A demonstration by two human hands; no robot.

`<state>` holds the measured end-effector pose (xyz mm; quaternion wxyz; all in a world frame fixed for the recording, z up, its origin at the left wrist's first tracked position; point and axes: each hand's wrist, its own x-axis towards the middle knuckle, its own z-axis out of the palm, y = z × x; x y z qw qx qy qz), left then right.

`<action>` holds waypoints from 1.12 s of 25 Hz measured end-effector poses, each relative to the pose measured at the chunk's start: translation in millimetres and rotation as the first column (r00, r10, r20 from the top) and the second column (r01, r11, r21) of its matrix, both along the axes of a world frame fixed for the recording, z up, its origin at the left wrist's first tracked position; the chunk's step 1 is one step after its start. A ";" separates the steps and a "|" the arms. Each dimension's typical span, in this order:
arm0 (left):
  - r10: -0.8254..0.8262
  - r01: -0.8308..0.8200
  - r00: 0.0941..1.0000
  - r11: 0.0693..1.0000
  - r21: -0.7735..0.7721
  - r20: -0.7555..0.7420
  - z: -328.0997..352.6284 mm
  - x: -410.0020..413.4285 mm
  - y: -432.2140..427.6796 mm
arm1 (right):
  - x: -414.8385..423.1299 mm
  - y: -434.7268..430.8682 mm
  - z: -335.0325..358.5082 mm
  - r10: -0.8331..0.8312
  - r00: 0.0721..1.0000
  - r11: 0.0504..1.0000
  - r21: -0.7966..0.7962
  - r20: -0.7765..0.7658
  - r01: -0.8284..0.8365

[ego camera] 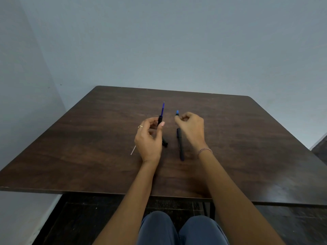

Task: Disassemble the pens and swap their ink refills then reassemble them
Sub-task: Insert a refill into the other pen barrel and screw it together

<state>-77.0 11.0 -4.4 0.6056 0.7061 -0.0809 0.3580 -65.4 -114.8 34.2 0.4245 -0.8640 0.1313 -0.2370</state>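
Two hands are working over a brown table (230, 138). Left hand (148, 138) is gripping a black barrel (160, 119) upright, a blue refill (162, 109) sticking out of its top. Right hand (192, 129) is pinching a small blue tip (177, 113) between its fingertips. Black pen (180, 144) is lying on the table beside the right wrist. Black cap (165, 143) is lying between the hands. Pale refill (133, 150) is lying left of the left hand, partly hidden.

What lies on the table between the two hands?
In the head view, a small black pen piece lies on the table between the left hand and right hand; a dark pen lies beside the right hand.
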 end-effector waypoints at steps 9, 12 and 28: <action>-0.121 0.117 0.993 0.970 0.212 0.005 -5.4 -1.6 -5.2 | -23.6 -7.7 -19.9 0.128 0.885 0.880 0.360 0.448 -0.310; -0.122 0.118 0.993 0.967 0.227 0.003 -5.4 -1.8 -4.8 | -23.5 -8.4 -25.0 0.087 0.852 0.822 0.446 0.517 -0.355; -0.167 0.173 0.985 0.933 0.315 -0.046 -4.9 -5.5 -7.4 | -37.2 -18.2 -17.4 -0.072 0.804 0.503 0.718 0.590 -0.482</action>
